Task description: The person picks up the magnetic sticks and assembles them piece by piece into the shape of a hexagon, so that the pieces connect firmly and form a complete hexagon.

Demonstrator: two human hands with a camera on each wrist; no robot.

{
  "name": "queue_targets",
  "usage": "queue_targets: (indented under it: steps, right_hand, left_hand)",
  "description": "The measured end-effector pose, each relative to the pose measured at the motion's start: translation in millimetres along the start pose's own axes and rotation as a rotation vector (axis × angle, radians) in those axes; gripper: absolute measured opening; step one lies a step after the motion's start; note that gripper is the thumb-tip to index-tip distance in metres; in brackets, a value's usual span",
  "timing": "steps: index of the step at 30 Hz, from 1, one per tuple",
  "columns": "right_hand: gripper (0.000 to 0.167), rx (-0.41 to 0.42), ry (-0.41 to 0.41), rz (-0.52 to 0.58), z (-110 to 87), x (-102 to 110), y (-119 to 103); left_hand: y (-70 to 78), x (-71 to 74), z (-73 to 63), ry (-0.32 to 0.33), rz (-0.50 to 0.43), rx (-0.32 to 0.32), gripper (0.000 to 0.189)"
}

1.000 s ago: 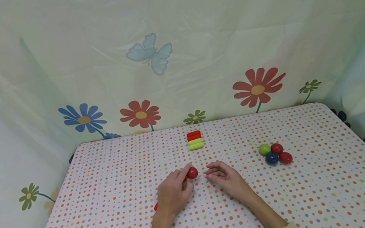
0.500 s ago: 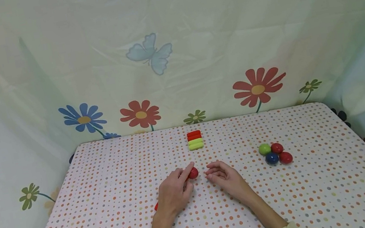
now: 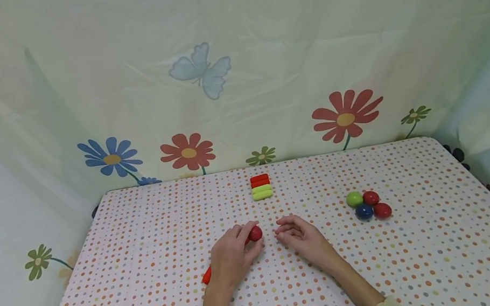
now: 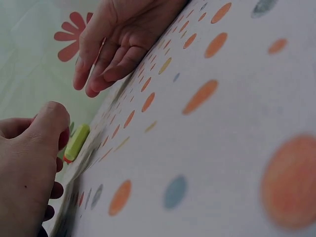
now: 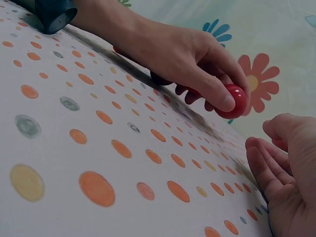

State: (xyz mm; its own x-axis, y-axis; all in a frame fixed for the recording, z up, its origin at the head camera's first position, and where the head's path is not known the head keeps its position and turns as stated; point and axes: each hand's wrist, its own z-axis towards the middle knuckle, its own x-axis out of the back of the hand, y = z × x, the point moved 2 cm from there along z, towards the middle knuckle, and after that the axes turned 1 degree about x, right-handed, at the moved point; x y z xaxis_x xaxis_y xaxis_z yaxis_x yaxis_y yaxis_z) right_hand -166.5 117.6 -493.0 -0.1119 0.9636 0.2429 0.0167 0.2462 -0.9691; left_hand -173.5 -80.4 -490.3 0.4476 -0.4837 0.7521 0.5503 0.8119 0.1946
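My left hand (image 3: 232,256) pinches a glossy red ball (image 3: 255,233) between thumb and forefinger, over the left-middle of the table. An orange-red, stick-like end (image 3: 207,275) pokes out behind that hand near the wrist. The palm hides whatever lies between, so I cannot tell whether ball and stick are joined. In the right wrist view the ball (image 5: 232,101) shows at the left thumb tip, and a dark rounded shape (image 5: 160,78) sits beneath the palm. My right hand (image 3: 304,241) rests a little to the right of the ball, its fingers loosely bent around nothing.
Two red and two yellow-green short sticks (image 3: 262,192) lie side by side at the table's back middle. On the right, a green ball (image 3: 354,199), a dark blue ball (image 3: 364,211) and two red balls (image 3: 382,211) cluster together. A dotted cloth (image 3: 141,237) covers the table.
The red ball has shifted slightly left with my left fingers, and the forefinger has bent down around it. More of the orange-red end shows near the wrist. My right hand keeps its place.
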Motion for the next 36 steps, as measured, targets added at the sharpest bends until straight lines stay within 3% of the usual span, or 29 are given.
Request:
queue_targets:
  steps: [11,16,22,29,36]
  right_hand:
    - [0.033,-0.008,0.004,-0.003,0.7,-0.4,-0.3]
    - [0.032,-0.006,0.002,-0.002,0.9,-0.4,-0.1]
    - [0.031,-0.014,0.007,-0.006,0.5,-0.9,0.1]
    - [0.031,-0.014,0.008,-0.013,0.0,-1.0,-0.3]
    - [0.031,0.0,0.007,-0.019,0.4,-1.2,0.2]
  left_hand:
    - [1.0,1.8,0.0,0.033,0.008,-0.009,0.027]
    - [1.3,1.6,-0.1,0.014,0.029,-0.015,0.024]
    - [0.5,0.3,-1.5,0.003,0.037,0.011,0.03]
    - [0.1,0.5,-2.4,0.012,0.03,0.048,0.02]
    - [1.5,2.2,-1.7,0.022,0.035,0.069,0.024]
